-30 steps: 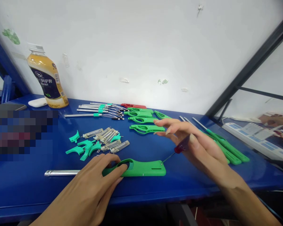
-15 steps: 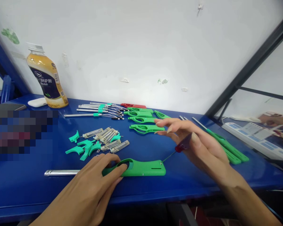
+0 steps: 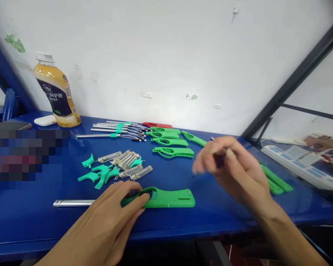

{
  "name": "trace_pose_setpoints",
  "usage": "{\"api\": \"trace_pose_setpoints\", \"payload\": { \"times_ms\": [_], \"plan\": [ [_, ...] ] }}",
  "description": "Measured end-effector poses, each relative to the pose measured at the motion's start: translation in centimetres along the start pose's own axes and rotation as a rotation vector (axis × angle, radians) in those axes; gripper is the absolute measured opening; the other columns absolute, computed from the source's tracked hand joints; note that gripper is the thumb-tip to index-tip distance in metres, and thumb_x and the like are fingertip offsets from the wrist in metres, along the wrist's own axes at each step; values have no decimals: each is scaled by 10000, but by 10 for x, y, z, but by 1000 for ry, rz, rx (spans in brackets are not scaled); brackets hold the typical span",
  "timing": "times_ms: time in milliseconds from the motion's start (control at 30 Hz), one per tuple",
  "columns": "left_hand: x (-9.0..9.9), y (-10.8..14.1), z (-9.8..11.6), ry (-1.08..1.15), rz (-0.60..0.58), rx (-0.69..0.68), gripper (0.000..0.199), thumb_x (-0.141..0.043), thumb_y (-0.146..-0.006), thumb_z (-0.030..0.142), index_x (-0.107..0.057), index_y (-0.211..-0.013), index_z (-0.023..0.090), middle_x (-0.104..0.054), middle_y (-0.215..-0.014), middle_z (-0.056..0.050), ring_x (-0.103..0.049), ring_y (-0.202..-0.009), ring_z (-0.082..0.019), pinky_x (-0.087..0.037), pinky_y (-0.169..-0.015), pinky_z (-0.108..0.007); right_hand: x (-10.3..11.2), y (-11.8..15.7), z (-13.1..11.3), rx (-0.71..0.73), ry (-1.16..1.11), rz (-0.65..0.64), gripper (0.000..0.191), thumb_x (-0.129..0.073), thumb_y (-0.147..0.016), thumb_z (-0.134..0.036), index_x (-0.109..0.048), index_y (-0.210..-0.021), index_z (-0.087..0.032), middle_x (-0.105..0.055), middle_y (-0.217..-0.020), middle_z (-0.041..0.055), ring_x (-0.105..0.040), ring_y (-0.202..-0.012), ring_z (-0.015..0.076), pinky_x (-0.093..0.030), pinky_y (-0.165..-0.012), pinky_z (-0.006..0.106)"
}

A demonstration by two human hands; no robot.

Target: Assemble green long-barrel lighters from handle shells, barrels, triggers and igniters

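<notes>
My left hand (image 3: 113, 210) is closed on a green lighter (image 3: 172, 198) that lies flat near the table's front edge, its silver tube (image 3: 73, 203) pointing left. My right hand (image 3: 233, 170) is raised to the right of the lighter, its fingers curled round a screwdriver (image 3: 220, 159) with a dark red handle; the fingers hide much of it and blur. Beyond the left hand lie teal triggers (image 3: 101, 173) and several clear fuel tanks (image 3: 130, 159). Green handle shells (image 3: 173, 152) are lined up behind them.
Silver tubes with wires (image 3: 111, 129) and a red shell (image 3: 157, 125) lie near the wall. A yellow bottle (image 3: 57, 96) stands at the back left. Green lighters (image 3: 274, 181) lie at the right, before a white power strip (image 3: 299, 166). A person's hand (image 3: 327, 142) shows at the far right.
My right hand has lifted the screwdriver tip off the lighter's right end, and its fingers have curled in. My left hand has stayed in place.
</notes>
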State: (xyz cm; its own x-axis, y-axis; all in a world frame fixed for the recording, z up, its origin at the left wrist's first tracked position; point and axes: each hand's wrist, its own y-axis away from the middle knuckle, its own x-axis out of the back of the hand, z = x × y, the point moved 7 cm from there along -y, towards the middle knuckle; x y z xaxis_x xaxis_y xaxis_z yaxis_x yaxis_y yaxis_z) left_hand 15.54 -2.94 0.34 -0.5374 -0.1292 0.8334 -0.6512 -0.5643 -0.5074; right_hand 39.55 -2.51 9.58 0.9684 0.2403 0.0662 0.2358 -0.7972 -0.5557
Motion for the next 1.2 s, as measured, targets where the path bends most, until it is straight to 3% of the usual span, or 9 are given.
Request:
{"api": "trace_pose_setpoints", "payload": {
  "times_ms": [67,133,233,367,500,867,1200],
  "plan": [
    [-1,2,0,-34,-2,6,396,-480,-1122,225,-587,-1494,308,-626,-1389,-61,-640,-1260,-227,-589,-1036,-342,1,-3,-4,-28,-165,88,135,-625,-1113,-360,-731,-1085,-280,-411,-715,-57,-396,-597,109,-463,-577,203],
    [-1,3,0,-75,-5,12,443,-490,-1130,285,-532,-1570,296,-633,-1412,-68,-646,-1278,-239,-588,-1060,-355,0,-5,-5,-72,-297,142,191,-667,-1080,-398,-709,-977,-242,-308,-708,-63,-251,-590,119,-361,-527,208],
    [2,0,4,-118,7,-19,475,-457,-1146,318,-490,-1620,294,-676,-1355,-68,-679,-1225,-249,-604,-1018,-366,-7,-3,-2,-142,-417,140,318,-607,-1096,-414,-628,-841,-225,-310,-729,-45,-240,-628,142,-341,-578,255],
    [8,-10,12,-117,30,-85,462,-423,-1129,206,-568,-1559,291,-710,-1242,-65,-710,-1103,-241,-615,-917,-359,-15,5,8,-216,-457,92,371,-570,-1114,-397,-539,-790,-220,-298,-727,-44,-203,-631,148,-281,-596,278],
    [9,-13,14,-102,40,-90,484,-434,-1097,134,-594,-1532,272,-707,-1242,-67,-704,-1085,-240,-614,-891,-362,-13,10,8,-220,-453,93,396,-569,-1117,-411,-506,-777,-217,-298,-727,-45,-203,-636,147,-278,-608,280],
    [8,-11,12,-88,21,-67,503,-456,-1090,140,-582,-1550,300,-713,-1263,-62,-703,-1109,-247,-614,-904,-362,-17,7,3,-184,-312,41,427,-482,-1135,-448,-429,-766,-242,-275,-716,-46,-195,-608,155,-260,-567,293],
    [7,-11,12,-123,27,-87,516,-479,-1078,129,-570,-1560,290,-723,-1276,-58,-708,-1116,-259,-604,-931,-388,-18,9,5,-155,-239,55,441,-556,-1101,-506,-467,-756,-245,-293,-694,-52,-223,-589,145,-280,-537,272]
  ]
}}
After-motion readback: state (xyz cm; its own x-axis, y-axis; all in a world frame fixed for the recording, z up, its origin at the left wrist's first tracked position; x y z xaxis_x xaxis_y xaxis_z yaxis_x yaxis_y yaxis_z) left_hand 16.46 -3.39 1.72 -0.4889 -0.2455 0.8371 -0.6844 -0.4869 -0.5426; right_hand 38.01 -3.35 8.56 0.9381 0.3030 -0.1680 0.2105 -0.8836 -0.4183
